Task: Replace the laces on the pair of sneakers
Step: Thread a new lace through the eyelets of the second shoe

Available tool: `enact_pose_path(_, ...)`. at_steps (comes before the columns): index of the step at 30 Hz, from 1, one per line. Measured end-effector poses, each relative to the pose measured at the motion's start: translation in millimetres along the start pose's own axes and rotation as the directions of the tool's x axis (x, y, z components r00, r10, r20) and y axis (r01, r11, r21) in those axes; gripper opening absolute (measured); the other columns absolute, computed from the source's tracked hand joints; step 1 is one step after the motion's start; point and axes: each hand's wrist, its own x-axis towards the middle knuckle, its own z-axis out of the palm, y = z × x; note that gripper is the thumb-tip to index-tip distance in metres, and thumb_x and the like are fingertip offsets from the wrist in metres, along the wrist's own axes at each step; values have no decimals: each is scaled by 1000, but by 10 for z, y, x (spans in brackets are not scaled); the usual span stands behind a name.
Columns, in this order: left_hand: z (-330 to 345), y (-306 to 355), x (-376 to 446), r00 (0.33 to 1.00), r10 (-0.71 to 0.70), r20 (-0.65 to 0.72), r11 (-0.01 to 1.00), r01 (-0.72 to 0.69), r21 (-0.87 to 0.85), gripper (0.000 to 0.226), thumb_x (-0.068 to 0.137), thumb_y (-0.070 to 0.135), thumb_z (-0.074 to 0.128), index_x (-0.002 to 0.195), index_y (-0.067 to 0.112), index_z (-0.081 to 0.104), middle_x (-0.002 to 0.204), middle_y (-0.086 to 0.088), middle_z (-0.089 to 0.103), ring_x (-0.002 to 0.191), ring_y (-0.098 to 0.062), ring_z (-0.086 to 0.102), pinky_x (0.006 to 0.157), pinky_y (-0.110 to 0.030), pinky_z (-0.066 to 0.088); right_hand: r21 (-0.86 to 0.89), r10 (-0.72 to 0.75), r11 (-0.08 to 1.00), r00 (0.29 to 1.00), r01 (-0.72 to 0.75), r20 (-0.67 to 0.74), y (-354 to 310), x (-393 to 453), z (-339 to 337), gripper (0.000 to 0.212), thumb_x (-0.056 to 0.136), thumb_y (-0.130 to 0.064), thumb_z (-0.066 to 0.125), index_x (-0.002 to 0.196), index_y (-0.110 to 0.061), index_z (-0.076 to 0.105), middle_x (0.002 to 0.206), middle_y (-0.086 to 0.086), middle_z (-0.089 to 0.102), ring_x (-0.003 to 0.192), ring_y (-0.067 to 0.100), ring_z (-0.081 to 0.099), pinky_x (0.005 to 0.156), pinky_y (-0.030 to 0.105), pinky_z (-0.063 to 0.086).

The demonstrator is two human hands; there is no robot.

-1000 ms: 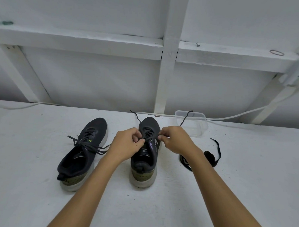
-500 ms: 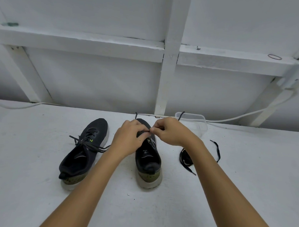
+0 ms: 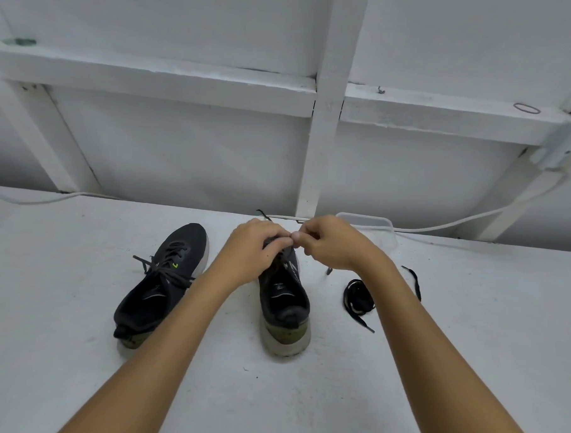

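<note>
Head view looks down on a white table [image 3: 75, 354] where two dark sneakers stand side by side, toes pointing away toward the white wall. Over the front of the right sneaker [image 3: 285, 301] both hands meet: the left hand [image 3: 255, 251] has its fingers curled down onto the lacing area, and the right hand [image 3: 328, 244] is closed with thumb and fingertips pinched together, just touching the left hand's fingers. A dark lace [image 3: 284, 254] runs beneath them; each hand seems to pinch a part of it, though the fingers cover the exact grip. One lace end [image 3: 263, 213] sticks up beyond the left hand's knuckles, and another short tip [image 3: 328, 271] hangs below the right wrist. The left sneaker [image 3: 163, 283] lies well apart to the left, angled slightly, already laced, with loose dark lace ends spread across its tongue and a small green mark on its side. To the right of the right sneaker, a bundled black lace [image 3: 357, 298] lies on the table, partly hidden by the right forearm. Behind the right hand sits a clear plastic container [image 3: 380, 228] near the table's back edge, and a white cable [image 3: 473, 221] trails along the wall.
</note>
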Motion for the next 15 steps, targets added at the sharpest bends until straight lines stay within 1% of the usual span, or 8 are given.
enact_pose_path(3, -66, -137, 3, 983, -156, -99, 988, 154, -28, 15, 98, 22, 63, 93, 17, 76, 85, 8, 72, 85, -14, 62, 82, -32, 48, 54, 38, 998, 999, -38, -3, 78, -12, -37, 24, 99, -37, 60, 88, -20, 73, 85, 7, 72, 72, 21, 64, 61, 30, 51)
enact_pose_path(5, -115, -355, -3, 905, -365, -219, 929, 371, -16, 16, 98, 24, 59, 93, 17, 73, 79, 7, 67, 86, -22, 63, 76, -33, 49, 38, 68, 997, 998, -68, -17, 178, -15, -59, 23, 100, -36, 59, 88, -22, 74, 87, 10, 73, 84, 28, 68, 71, 36, 55)
enact_pose_path(7, -148, -532, -29, 822, -514, -245, 842, 538, 39, 17, 98, 26, 55, 99, 18, 70, 89, 3, 68, 97, -27, 63, 82, -37, 50, 35, 91, 995, 996, -90, -25, 245, -20, -51, 23, 99, -37, 59, 89, -22, 74, 87, 9, 73, 88, 29, 68, 76, 37, 56)
enact_pose_path(8, -149, -572, -53, 835, -506, -216, 839, 535, 98, 20, 98, 28, 55, 107, 19, 70, 101, 1, 69, 107, -29, 61, 88, -40, 50, 37, 94, 995, 995, -93, -25, 251, -23, -37, 23, 99, -37, 60, 89, -22, 74, 87, 8, 73, 88, 28, 68, 77, 37, 56)
enact_pose_path(9, -137, -573, -71, 878, -446, -174, 870, 471, 145, 26, 98, 30, 56, 118, 20, 68, 117, 0, 68, 117, -29, 57, 96, -44, 49, 39, 91, 995, 996, -90, -22, 237, -22, -23, 23, 99, -37, 60, 89, -21, 74, 87, 7, 73, 87, 28, 68, 77, 37, 55)
enact_pose_path(11, -97, -472, -83, 973, -211, -99, 958, 226, 176, 40, 97, 34, 58, 136, 25, 59, 139, 5, 59, 130, -24, 47, 106, -46, 42, 46, 68, 997, 998, -68, -13, 169, -8, 18, 24, 100, -37, 60, 88, -20, 73, 86, 6, 73, 83, 26, 67, 73, 35, 54)
enact_pose_path(13, -52, -292, -43, 998, -56, 6, 986, 55, 160, 39, 97, 34, 60, 136, 29, 60, 135, 13, 60, 129, -19, 45, 106, -42, 39, 48, 36, 998, 999, -35, -11, 82, 9, 52, 25, 100, -36, 61, 85, -19, 72, 84, 4, 72, 74, 20, 63, 67, 32, 49)
enact_pose_path(15, -5, -175, 15, 996, -27, 79, 985, 13, 172, 27, 98, 36, 59, 122, 30, 69, 108, 20, 65, 113, -16, 50, 99, -43, 43, 59, 10, 998, 1000, -9, -13, 22, 24, 76, 26, 99, -36, 61, 83, -19, 71, 83, 5, 71, 73, 20, 63, 67, 33, 49)
